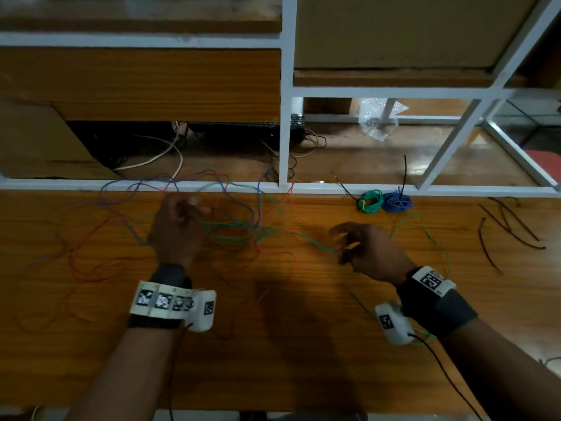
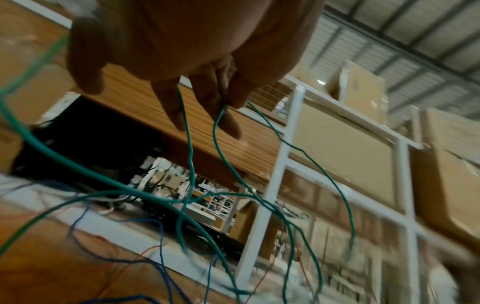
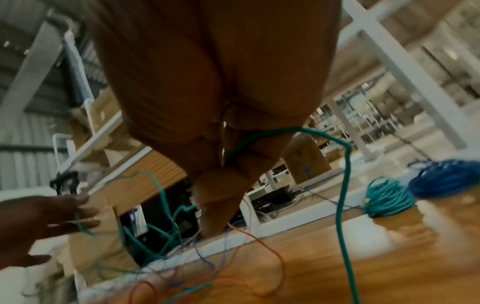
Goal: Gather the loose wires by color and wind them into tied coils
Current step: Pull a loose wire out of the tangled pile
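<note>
**Green strands held over a mixed tangle: snagging is the main risk**

Both hands are raised above the wooden worktop [image 1: 273,344]. The left hand [image 1: 177,229] has its fingers [image 2: 171,107] hanging fairly straight, with thin green insulated wires [image 2: 191,164] threaded between them and drooping in loops; they look caught between neighbouring fingers, not wrapped in a fist. The right hand [image 1: 368,250] pinches a green strand at its curled fingertips [image 3: 221,197], and the wire arches over that hand and trails down to the worktop. Between the hands the green run sags into a heap where thin blue wires [image 1: 243,205] and thin orange-red wires [image 1: 88,238] cross it.

From here the likeliest trouble is a snag. Pulling the green length taut would probably drag blue and orange strands along, tightening the crossings into a knot or mixing colours in the bundle. The left hand's loose hold is a second weak point: a sharp tug from the right could slip the strands out and let the gathered loops fall back into the heap. Some wires lie across the white metal frame rail [image 1: 212,186] at the back edge, where they could catch.

The finished green wire coil [image 1: 370,201] and finished blue wire coil [image 1: 397,202] sit touching by the rail, to the right of the heap; the trailing green wire passes near them and could drag them.
</note>
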`<state>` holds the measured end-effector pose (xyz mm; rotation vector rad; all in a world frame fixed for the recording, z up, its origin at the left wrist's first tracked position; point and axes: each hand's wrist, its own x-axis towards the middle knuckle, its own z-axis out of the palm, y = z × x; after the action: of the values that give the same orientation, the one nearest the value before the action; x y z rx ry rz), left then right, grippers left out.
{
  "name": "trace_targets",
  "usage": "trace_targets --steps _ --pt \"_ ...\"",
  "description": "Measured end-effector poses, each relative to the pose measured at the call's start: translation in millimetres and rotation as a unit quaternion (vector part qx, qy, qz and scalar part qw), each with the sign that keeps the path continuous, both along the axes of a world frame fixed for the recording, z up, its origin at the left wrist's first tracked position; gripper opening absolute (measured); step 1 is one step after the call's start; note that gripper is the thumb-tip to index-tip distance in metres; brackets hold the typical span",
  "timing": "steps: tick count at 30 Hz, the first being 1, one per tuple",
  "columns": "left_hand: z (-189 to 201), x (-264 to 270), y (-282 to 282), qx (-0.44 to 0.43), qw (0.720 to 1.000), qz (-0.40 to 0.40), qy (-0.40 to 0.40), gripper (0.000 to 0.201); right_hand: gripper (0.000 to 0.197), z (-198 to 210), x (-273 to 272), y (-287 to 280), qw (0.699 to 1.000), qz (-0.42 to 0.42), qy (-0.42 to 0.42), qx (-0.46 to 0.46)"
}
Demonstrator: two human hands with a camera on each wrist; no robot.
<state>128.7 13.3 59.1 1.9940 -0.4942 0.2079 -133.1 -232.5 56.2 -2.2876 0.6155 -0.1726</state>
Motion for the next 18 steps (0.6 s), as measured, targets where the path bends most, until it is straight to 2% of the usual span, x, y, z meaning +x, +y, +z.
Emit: trace_targets --steps 2,4,7,10,12,13,16,17,18 --pt "2.7 13.0 11.8 -0.065 0.995 0.004 0.072 0.008 0.04 -10.1 -6.1 -8.2 0.998 -0.007 0.04 -0.054" --pt "4.2 22.4 22.4 -0.071 0.991 0.015 0.109 0.01 0.026 -21.5 -10.6 -18.0 0.989 -0.018 0.086 -0.116" --pt "10.7 38.1 40.0 -0.096 0.977 0.089 0.168 0.007 0.018 -33.5 -14.5 -30.7 0.96 -0.026 0.206 -0.189" --pt "19.1 54.3 63.7 -0.167 0.927 0.096 0.322 0.014 0.016 -43.1 -17.8 -41.5 0.935 -0.07 0.279 -0.207" --pt "22.2 56.3 77.6 -0.165 0.89 0.019 0.424 0.012 0.013 -46.0 -14.5 -42.1 0.923 -0.095 0.301 -0.218" --pt "22.1 56.7 82.8 -0.145 0.879 -0.018 0.454 0.007 0.012 -46.4 -11.6 -41.7 0.919 -0.102 0.31 -0.221" --pt "26.8 51.8 88.4 0.028 0.897 -0.058 0.437 0.007 0.018 -42.3 -2.3 -36.6 0.908 -0.107 0.342 -0.217" --pt "29.2 47.9 87.2 0.043 0.903 -0.06 0.423 0.008 0.023 -40.5 0.3 -33.2 0.905 -0.102 0.351 -0.219" --pt "30.0 44.6 86.3 0.022 0.908 -0.063 0.413 0.008 0.028 -35.9 3.7 -26.9 0.9 -0.088 0.358 -0.232"
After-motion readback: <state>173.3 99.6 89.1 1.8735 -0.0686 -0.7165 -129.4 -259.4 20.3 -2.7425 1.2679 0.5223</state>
